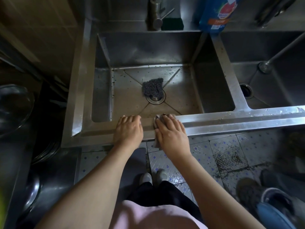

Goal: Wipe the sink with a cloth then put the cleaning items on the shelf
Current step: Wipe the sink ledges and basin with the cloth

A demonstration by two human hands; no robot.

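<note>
At the far left, stacked metal bowls are seen beside the sink. The left hand is laid flat on the front rim of the sink with its fingers straight. Nothing is held in it, and its fingertips reach the inner edge of the left basin. In that basin, a dark scouring pad is lying partly over the drain. Just right of the left hand, the cloth is spread on the same rim. It is pressed down by the right hand, whose fingers are extended flat on top of it. Only the cloth's left edge and a hanging lower corner are exposed. On the back ledge, a green sponge and a blue detergent bottle are standing.
</note>
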